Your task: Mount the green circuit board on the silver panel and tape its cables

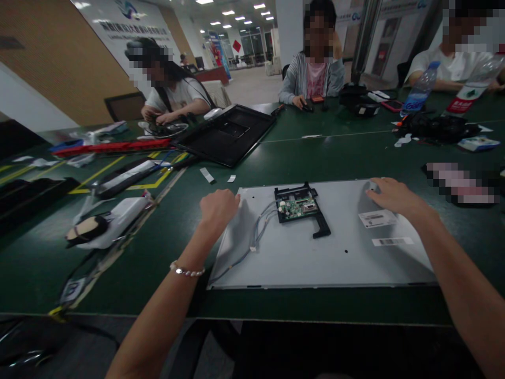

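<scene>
Lying along near edge of green table [347, 158]: grey panel [342, 229]; left hand [220, 208], right hand [397, 197] at its far corners, can't tell from here if gripping. People [315, 79] sit past far edge, ceiling lights [228, 12] on.

Blurred Chinese wall sign [136, 25], bottle label [413, 101] "Ga", panel labels [377, 218] illegible

The left hand [219, 209] and right hand [396, 196] touch a grey panel [292, 263] near its far corners. A circuit board [296, 207] lies atop.
</scene>
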A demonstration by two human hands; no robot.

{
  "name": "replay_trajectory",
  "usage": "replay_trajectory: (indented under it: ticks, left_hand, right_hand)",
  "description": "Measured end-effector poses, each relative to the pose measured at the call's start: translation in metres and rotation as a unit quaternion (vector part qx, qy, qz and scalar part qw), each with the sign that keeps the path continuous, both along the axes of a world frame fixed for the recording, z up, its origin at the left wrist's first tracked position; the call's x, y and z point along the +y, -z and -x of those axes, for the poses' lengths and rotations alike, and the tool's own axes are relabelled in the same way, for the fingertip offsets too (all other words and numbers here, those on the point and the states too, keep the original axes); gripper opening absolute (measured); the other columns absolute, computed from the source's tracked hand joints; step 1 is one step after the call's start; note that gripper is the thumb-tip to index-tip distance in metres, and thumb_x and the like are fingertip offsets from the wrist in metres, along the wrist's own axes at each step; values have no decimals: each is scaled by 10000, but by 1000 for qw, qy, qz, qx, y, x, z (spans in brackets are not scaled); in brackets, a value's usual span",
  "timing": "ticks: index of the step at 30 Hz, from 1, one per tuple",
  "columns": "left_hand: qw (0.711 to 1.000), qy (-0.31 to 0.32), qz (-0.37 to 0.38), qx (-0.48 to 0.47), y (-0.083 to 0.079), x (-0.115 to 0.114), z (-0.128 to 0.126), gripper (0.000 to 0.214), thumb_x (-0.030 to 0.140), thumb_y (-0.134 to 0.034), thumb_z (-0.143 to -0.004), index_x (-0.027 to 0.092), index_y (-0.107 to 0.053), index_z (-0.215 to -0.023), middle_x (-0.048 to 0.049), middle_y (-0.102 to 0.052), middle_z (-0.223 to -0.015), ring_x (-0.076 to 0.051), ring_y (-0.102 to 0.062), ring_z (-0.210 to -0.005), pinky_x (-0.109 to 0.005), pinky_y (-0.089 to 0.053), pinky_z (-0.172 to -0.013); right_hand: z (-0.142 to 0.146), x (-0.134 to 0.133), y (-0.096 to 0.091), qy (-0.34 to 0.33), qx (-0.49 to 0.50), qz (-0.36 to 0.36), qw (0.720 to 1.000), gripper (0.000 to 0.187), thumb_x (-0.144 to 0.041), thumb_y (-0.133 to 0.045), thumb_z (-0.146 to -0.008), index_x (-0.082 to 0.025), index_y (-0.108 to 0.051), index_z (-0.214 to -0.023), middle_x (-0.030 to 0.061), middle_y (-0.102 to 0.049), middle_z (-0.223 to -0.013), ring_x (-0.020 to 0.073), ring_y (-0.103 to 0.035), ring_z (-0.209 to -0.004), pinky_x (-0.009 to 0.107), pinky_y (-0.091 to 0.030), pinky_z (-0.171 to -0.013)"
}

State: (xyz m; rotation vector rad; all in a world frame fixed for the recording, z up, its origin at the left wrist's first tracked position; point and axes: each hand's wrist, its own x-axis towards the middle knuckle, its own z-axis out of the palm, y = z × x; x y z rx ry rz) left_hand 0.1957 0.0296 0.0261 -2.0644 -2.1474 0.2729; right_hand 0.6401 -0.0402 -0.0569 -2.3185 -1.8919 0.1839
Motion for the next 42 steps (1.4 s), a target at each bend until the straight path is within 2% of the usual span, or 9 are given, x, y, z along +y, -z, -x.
replay_trajectory:
  ticks: [2,4,7,10,12,14,19,29,42]
  left_hand:
    - [999,16,-33,-22,0,1,-1,561,507,-349,-954,93,-726,-997,-229,-701,-1025,-361,-665,-991,-459,-520,-816]
    - [990,100,-51,-90,1,2,-3,531,494,-352,-958,110,-684,-1114,-203,-676,-1140,-331,-634,-1087,-460,-494,-919]
    - [929,289,0,-230,7,1,-11,624,518,-439,-923,137,-463,-1417,-163,-501,-1443,-280,-473,-1332,-423,-375,-1110]
    - [870,376,106,-302,13,-3,-24,919,589,-597,-813,164,-243,-1548,-164,-272,-1598,-324,-274,-1464,-471,-263,-1189]
    - [850,389,153,-322,16,-6,-33,1027,589,-668,-752,175,-196,-1565,-174,-223,-1614,-362,-238,-1472,-516,-236,-1196]
    - [837,397,172,-336,17,-8,-40,1057,576,-693,-728,172,-191,-1566,-184,-253,-1599,-374,-279,-1452,-535,-239,-1191]
    - [830,400,163,-352,16,-10,-48,1017,539,-713,-706,186,-254,-1542,-179,-339,-1551,-369,-348,-1411,-541,-264,-1176]
    - [787,437,199,-387,23,-38,-72,1028,490,-736,-709,202,-222,-1551,-180,-305,-1544,-386,-334,-1405,-560,-256,-1175]
    - [773,430,212,-415,28,-43,-72,1076,484,-762,-693,217,-188,-1562,-174,-246,-1569,-393,-267,-1439,-570,-220,-1194]
  right_hand:
    - [-1,1,1,2,-5,18,1000,572,-502,-353,-933,-178,-546,-1363,208,-558,-1343,394,-527,-1240,531,-491,-904]
    - [-2,2,2,2,-7,29,1000,576,-497,-360,-927,-177,-534,-1373,207,-551,-1346,396,-523,-1239,536,-488,-903]
    - [-3,3,3,-2,-6,31,1000,576,-494,-374,-918,-176,-536,-1370,210,-548,-1341,405,-521,-1233,540,-485,-902]
    - [-1,2,0,-4,-4,37,999,581,-494,-379,-914,-167,-537,-1367,223,-548,-1326,420,-526,-1219,545,-484,-893]
    - [2,0,-3,0,-2,41,999,581,-493,-379,-914,-169,-535,-1370,227,-546,-1325,429,-533,-1202,551,-484,-884]
    - [5,-2,-8,5,-3,45,999,582,-496,-374,-917,-174,-531,-1376,228,-542,-1328,433,-542,-1185,554,-485,-879]
    - [12,-5,-14,7,-9,54,998,580,-493,-341,-937,-177,-509,-1393,227,-530,-1326,431,-552,-1161,541,-490,-870]
    - [11,-5,-11,5,-12,54,998,579,-496,-343,-950,-175,-495,-1407,234,-518,-1345,437,-528,-1200,551,-476,-891]
    - [5,-2,-5,-13,-7,56,998,605,-514,-347,-940,-186,-476,-1432,243,-533,-1341,443,-513,-1234,577,-477,-891]
